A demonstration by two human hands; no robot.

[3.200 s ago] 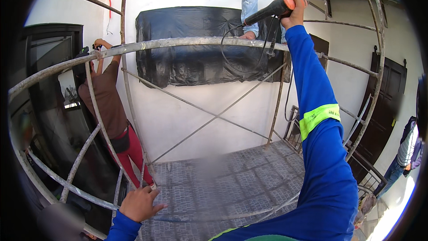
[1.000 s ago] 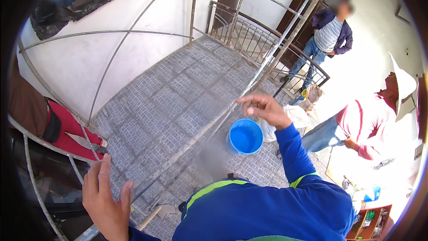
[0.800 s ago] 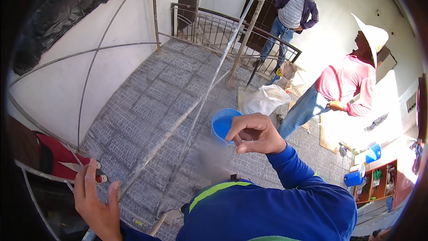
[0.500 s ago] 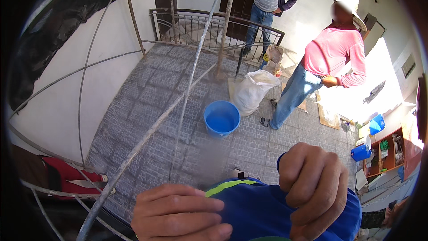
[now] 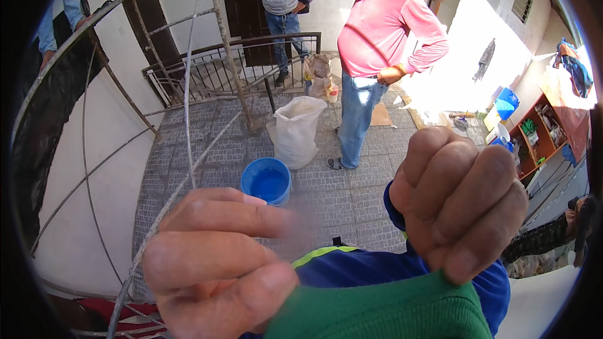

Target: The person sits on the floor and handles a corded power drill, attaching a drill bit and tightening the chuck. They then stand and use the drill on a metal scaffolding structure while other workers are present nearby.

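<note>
Close under the camera, both hands meet at a green cloth edge [image 5: 383, 311]. The right hand [image 5: 461, 207] is curled shut, seemingly pinching it; the left hand [image 5: 217, 257] is half-closed beside it, grip unclear. Far below, a blue bucket [image 5: 266, 180] and white sack [image 5: 296, 130] stand on paving, untouched.

Both hands are hanging very close under the camera, raised in front of the chest. The left hand [image 5: 217, 257] is lying low and left, its fingers [image 5: 226, 216] pointing rightward and pressing together, the thumb folding under. The right hand [image 5: 461, 204] is curling into a loose fist, knuckles up, its blue sleeve showing beneath, both gripping green fabric.
</note>
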